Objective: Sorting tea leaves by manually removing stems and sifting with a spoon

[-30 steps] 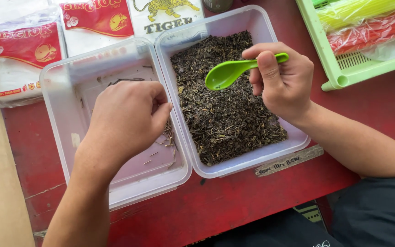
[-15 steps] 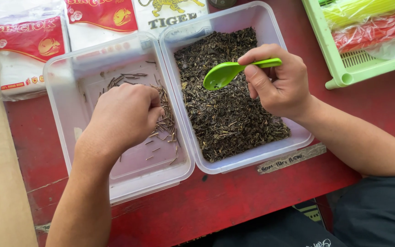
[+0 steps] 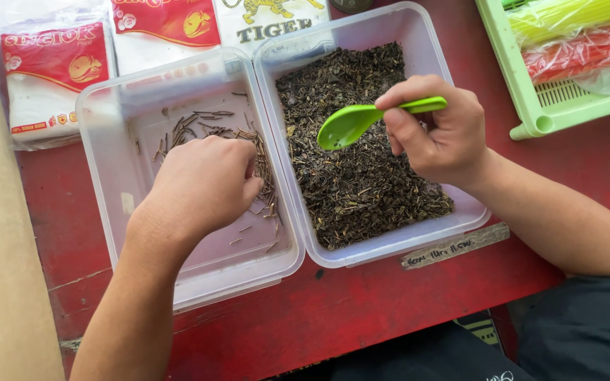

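**Spoon over the leaves, other hand in the stem tub**

R hand (image 3: 439, 130) has its grip closed round the handle of a green plastic spoon (image 3: 361, 120); bowl of the spoon points away from the grip twd the other hand and hangs just above the dark loose leaves (image 3: 361, 183). Leaves fill the clear tub (image 3: 418, 32) directly under this hand.

L hand (image 3: 202, 187) is inside the neighbouring clear tub (image 3: 107, 141), knuckles up, fingers curled under. Can't tell if its grip holds anything; fingertips hidden. Thin brown stems (image 3: 210, 127) lie scattered just beyond and beside its fingers, some touching. The two tubs sit edge to edge between the hands.

Both tubs on a red bench (image 3: 361, 310). Beyond the L hand: white packets w/ red labels (image 3: 51, 77). Beyond the R hand, well apart: light green basket (image 3: 524, 92) holding yellow and red bundles in clear wrap (image 3: 573, 32).
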